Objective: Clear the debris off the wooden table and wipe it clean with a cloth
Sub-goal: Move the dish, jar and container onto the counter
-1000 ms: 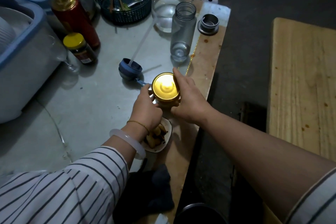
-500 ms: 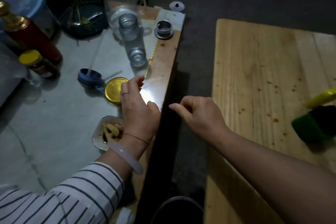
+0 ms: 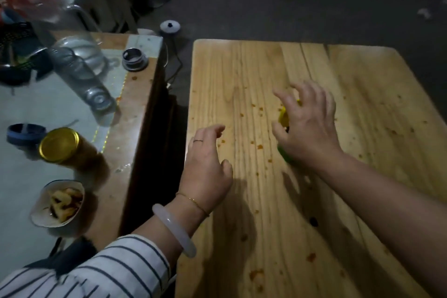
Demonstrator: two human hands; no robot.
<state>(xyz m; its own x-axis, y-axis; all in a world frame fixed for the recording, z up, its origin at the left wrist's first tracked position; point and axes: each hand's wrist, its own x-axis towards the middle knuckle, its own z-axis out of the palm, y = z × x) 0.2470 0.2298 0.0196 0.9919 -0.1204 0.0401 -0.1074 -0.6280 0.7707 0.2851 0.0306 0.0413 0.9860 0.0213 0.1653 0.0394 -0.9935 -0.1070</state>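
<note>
Both hands over the wooden counter (image 3: 362,80) now
The left hand (image 3: 205,167) is off the gold-lid jar (image 3: 59,144), fingers loose; the right hand (image 3: 307,126) is spread above a green-yellow thing (image 3: 283,117), orange crumbs (image 3: 260,146) all round.

- I'm in a home kitchen or eating corner, dimly lit.
- My wooden table (image 3: 242,80) is bare planks flecked with orange sauce spots (image 3: 260,146).
- The side counter (image 3: 135,128) on my left carries a gold-lidded jar (image 3: 59,144) and a bowl of cooked food (image 3: 40,213) toward its near edge.
- Toward its far edge stand a clear bottle (image 3: 79,75), a glass jug (image 3: 92,53) and a black basket (image 3: 17,38).
</note>
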